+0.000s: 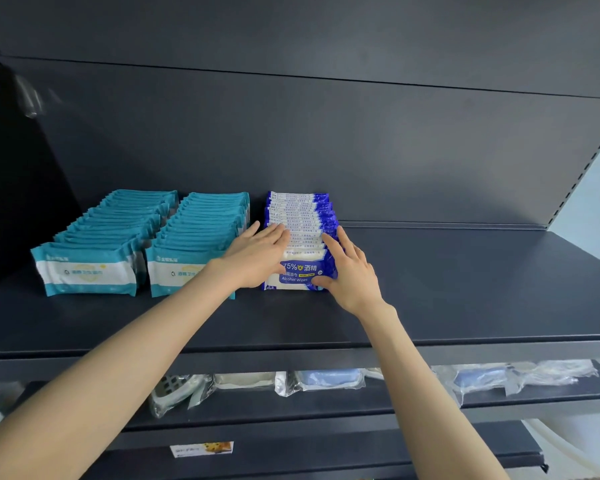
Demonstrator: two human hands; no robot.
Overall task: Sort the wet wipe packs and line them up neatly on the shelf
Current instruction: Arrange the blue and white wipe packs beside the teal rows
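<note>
Three rows of wet wipe packs stand on the dark shelf [465, 289]. Two rows are teal and white: the left row [94, 251] and the middle row [194, 244]. The third row is blue and white alcohol wipes [302, 230], running from the shelf's back wall toward the front. My left hand [257, 252] lies flat with straight fingers against the left side and top of the blue row. My right hand [347, 271] presses the right side of the same row, fingers spread, thumb on the front pack [297, 275]. Both hands flank the blue row.
The shelf to the right of the blue row is bare dark metal up to the slotted upright [575, 181]. A lower shelf [413, 400] carries plastic-wrapped items. A price label [201, 449] sits on a shelf edge below.
</note>
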